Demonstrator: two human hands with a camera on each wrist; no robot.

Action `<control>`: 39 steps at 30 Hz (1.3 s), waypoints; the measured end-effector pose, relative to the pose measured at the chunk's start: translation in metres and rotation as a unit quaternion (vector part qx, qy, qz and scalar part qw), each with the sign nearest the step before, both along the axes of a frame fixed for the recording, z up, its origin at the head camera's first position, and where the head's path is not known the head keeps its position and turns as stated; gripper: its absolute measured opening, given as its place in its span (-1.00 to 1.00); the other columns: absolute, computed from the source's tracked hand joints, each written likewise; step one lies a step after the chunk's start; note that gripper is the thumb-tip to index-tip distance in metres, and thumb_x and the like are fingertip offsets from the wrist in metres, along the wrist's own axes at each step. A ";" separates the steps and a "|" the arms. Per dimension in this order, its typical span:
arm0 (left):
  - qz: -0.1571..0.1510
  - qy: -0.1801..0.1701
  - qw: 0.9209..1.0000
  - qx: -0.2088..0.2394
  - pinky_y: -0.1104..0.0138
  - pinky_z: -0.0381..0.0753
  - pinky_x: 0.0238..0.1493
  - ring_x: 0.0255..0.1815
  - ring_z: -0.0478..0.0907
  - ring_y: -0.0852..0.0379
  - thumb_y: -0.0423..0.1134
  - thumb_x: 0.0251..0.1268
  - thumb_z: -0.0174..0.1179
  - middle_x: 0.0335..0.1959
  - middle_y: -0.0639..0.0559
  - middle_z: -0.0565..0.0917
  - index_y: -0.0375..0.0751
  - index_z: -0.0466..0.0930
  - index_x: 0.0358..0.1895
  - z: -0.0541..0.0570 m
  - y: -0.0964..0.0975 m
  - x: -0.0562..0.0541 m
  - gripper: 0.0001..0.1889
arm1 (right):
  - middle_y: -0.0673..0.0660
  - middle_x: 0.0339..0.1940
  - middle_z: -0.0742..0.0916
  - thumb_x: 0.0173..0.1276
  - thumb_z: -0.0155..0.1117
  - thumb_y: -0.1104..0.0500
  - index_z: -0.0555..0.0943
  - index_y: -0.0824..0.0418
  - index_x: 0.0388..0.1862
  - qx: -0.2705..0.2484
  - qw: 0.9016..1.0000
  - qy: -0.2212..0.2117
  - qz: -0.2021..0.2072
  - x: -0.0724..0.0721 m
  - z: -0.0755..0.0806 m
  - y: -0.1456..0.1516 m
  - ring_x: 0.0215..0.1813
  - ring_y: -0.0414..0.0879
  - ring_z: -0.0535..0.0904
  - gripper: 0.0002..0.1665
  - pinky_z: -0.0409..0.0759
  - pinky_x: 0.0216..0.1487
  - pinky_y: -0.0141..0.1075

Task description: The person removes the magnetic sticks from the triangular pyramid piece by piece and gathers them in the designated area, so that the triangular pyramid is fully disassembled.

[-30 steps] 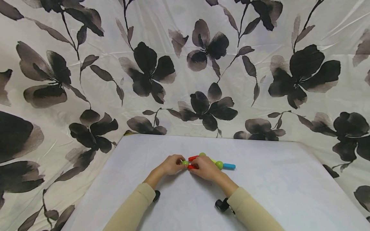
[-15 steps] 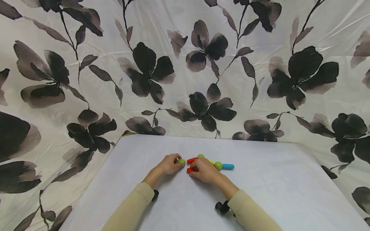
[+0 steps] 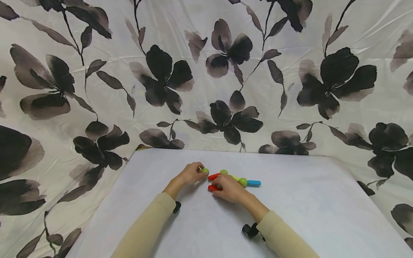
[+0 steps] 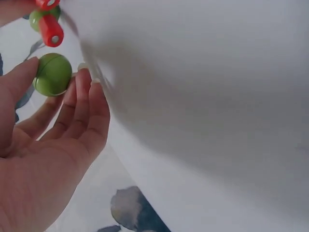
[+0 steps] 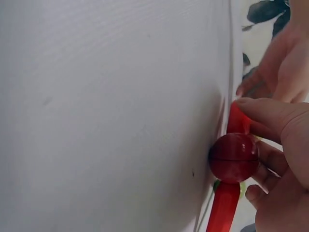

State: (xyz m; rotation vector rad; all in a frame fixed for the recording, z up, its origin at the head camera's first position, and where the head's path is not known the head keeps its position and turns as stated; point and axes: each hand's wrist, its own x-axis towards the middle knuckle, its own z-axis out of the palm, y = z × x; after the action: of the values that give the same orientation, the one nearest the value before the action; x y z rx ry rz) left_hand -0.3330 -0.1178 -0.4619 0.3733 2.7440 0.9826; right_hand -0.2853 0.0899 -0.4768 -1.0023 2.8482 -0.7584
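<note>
My left hand (image 3: 191,174) pinches a green ball (image 4: 53,75) between thumb and fingertips. The ball is close to the end of the far red rod (image 3: 214,176), with a small gap showing in the left wrist view. My right hand (image 3: 228,188) holds the near red rod (image 5: 238,118), thumb on one side and fingers on the other. This rod meets a dark red ball (image 5: 234,157), from which another red rod (image 5: 223,208) extends. A pale round tip shows on a red rod's end (image 4: 51,31) in the left wrist view.
Beyond my right hand, more pieces join in a line: a green ball (image 3: 223,172), a yellow rod (image 3: 235,177), another green ball (image 3: 243,182) and a blue rod (image 3: 254,183). They lie on a white table (image 3: 297,215). A floral cloth (image 3: 200,89) hangs behind.
The green ball in my left hand has moved from the near red rod's end, first left, then away from me to the far red rod's end. My right hand keeps its hold, nearly still.
</note>
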 end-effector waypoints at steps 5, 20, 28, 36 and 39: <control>0.010 0.000 1.000 -0.004 0.33 0.47 -0.31 -0.35 0.53 0.08 -0.12 0.43 0.30 -0.28 -0.06 0.60 -0.29 0.58 0.05 0.002 0.011 -0.018 -0.67 | 0.08 -0.08 0.72 0.31 0.50 0.19 0.75 0.24 -0.03 -0.021 1.000 -0.001 0.005 0.008 0.003 0.006 -0.09 -0.07 0.51 -0.72 0.52 -0.04 -0.21; 0.018 -0.019 1.000 -0.015 0.32 0.52 -0.29 -0.31 0.55 0.06 -0.09 0.45 0.28 -0.17 -0.10 0.61 -0.25 0.57 0.11 -0.003 0.035 -0.054 -0.66 | 0.04 -0.20 0.67 0.30 0.51 0.19 0.76 0.21 -0.06 -0.034 0.999 -0.028 -0.007 0.014 0.006 0.026 -0.11 -0.09 0.48 -0.76 0.54 -0.06 -0.23; 0.021 -0.010 1.000 -0.019 0.27 0.53 -0.18 -0.23 0.53 0.03 -0.10 0.44 0.28 -0.11 -0.13 0.61 -0.26 0.56 0.13 -0.006 0.047 -0.063 -0.63 | 0.03 -0.21 0.63 0.27 0.54 0.21 0.76 0.23 -0.10 -0.040 0.999 -0.034 -0.009 0.016 0.005 0.034 -0.17 -0.10 0.50 -0.76 0.55 -0.14 -0.34; 0.022 -0.010 0.999 -0.026 0.20 0.56 -0.06 -0.13 0.52 0.00 -0.10 0.43 0.29 -0.04 -0.15 0.62 -0.23 0.53 0.21 -0.009 0.048 -0.067 -0.59 | 0.05 -0.19 0.67 0.29 0.51 0.24 0.78 0.22 -0.12 -0.047 0.999 -0.020 0.002 0.012 0.002 0.040 -0.13 -0.10 0.55 -0.81 0.59 -0.08 -0.30; 0.014 -0.013 0.999 -0.030 0.17 0.58 -0.04 -0.14 0.54 -0.01 -0.07 0.43 0.29 -0.02 -0.17 0.62 -0.23 0.47 0.30 -0.008 0.045 -0.066 -0.50 | 0.05 -0.20 0.67 0.29 0.52 0.25 0.78 0.22 -0.13 -0.052 0.998 -0.027 0.001 0.011 0.002 0.042 -0.14 -0.10 0.54 -0.82 0.60 -0.09 -0.30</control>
State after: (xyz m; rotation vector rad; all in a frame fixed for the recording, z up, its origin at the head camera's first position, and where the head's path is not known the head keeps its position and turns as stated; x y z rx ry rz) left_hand -0.3986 -0.0726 -0.4695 0.3116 2.7552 0.9017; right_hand -0.2745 0.1316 -0.4747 -0.9795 2.7873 -0.9288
